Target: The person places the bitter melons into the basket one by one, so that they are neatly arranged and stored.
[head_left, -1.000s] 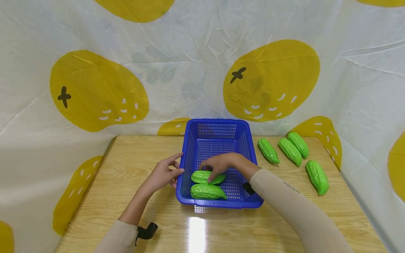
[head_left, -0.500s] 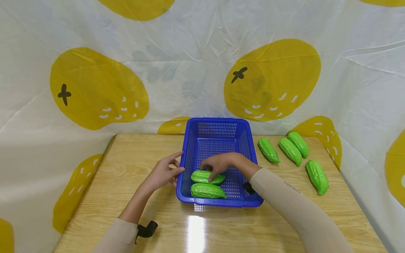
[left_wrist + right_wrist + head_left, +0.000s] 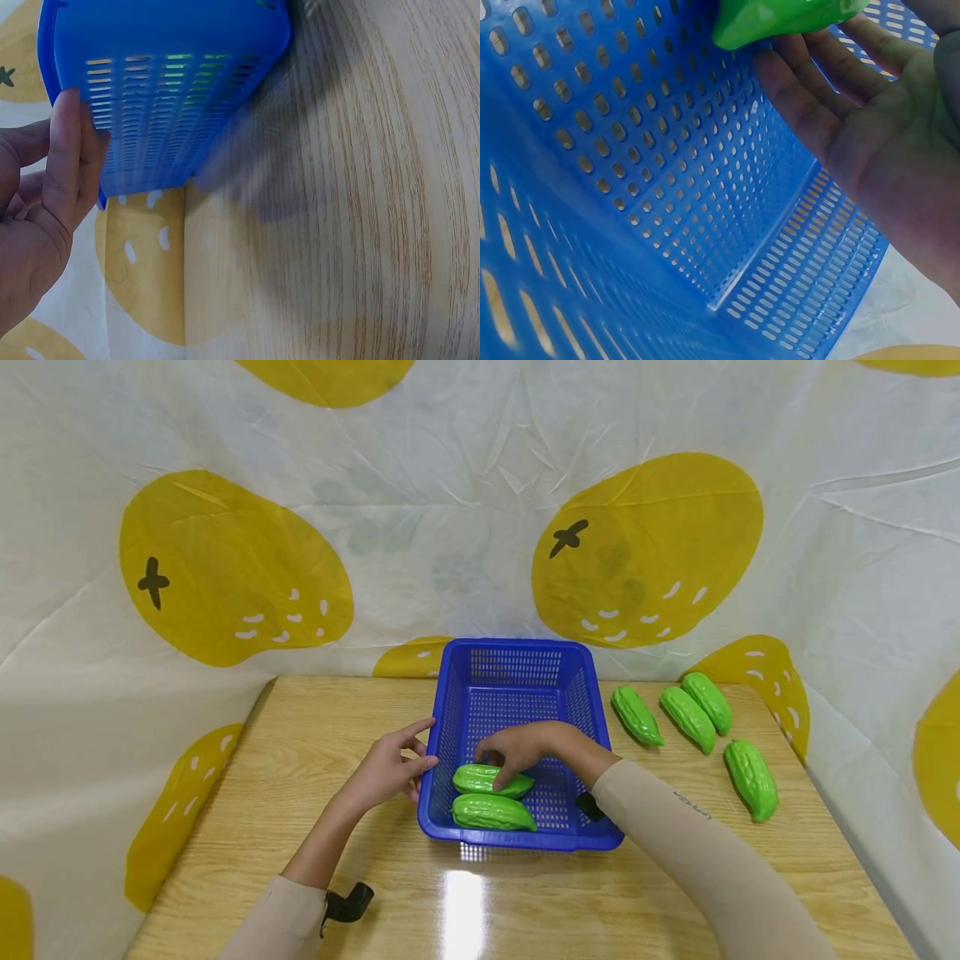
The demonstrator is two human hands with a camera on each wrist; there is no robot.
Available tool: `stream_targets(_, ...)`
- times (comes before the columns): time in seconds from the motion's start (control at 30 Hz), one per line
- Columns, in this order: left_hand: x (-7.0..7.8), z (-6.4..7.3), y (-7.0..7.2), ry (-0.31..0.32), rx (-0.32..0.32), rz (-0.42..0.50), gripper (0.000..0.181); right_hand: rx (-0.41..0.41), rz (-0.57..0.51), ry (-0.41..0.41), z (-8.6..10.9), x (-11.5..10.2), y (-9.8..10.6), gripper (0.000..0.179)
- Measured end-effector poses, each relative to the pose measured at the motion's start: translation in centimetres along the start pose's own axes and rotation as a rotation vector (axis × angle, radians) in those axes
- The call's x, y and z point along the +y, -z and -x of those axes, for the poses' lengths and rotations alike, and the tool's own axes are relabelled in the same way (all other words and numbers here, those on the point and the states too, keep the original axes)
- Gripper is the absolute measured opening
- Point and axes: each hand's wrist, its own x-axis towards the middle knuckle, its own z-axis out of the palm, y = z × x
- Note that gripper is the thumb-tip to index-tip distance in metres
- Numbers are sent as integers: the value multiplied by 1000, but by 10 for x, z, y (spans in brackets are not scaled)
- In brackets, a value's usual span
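A blue perforated plastic basket (image 3: 517, 842) sits on the wooden table. Inside it, near the front, two glossy green bitter melons lie side by side. My right hand (image 3: 521, 750) reaches in from the right and grips the farther bitter melon (image 3: 472, 778), thumb on the near side and fingers behind. The nearer bitter melon (image 3: 491, 812) lies alongside. In the right wrist view, the fingers (image 3: 802, 101) curl by the green tip. My left hand (image 3: 386, 768) touches the basket's left side; in the left wrist view, its extended fingers (image 3: 67, 150) rest against the outer wall below the rim.
To the right of the basket, several more bitter melons lie on the table, one (image 3: 636, 716) close to the basket and another (image 3: 752, 779) nearer the right edge. A white cloth (image 3: 442, 552) with yellow fruit prints hangs behind the wooden table (image 3: 315, 727).
Almost nothing moves: both hands, the basket and the bitter melons keep their places. The head view shifts very slightly.
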Motion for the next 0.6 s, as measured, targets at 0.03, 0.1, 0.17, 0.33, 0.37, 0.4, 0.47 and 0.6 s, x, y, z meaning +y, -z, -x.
stream_targets(0.03, 0, 0, 0, 1, 0, -1, 65, 0, -1, -1, 0, 0, 0, 55)
stream_targets(0.1, 1, 0, 0, 4, 0, -3, 65, -4, -5, -3, 1, 0, 0, 55)
stream_targets(0.17, 0, 0, 0, 5, 0, -3, 65, -3, -11, -6, 1, 0, 0, 55)
stream_targets(0.33, 0, 0, 0, 7, 2, -1, 65, 0, -25, -7, 3, -1, 2, 56)
stream_targets(0.37, 0, 0, 0, 8, 2, -1, 65, 1, -26, -5, 4, -1, 2, 56)
stream_targets(0.4, 1, 0, 0, 8, 3, -1, 65, 2, -26, -1, 4, -1, 3, 55)
stream_targets(0.47, 1, 1, 0, 9, 2, -1, 65, 4, -29, 7, 5, -1, 3, 54)
stream_targets(0.6, 1, 1, 1, 8, 2, -1, 65, 17, -18, 29, 6, -1, 6, 55)
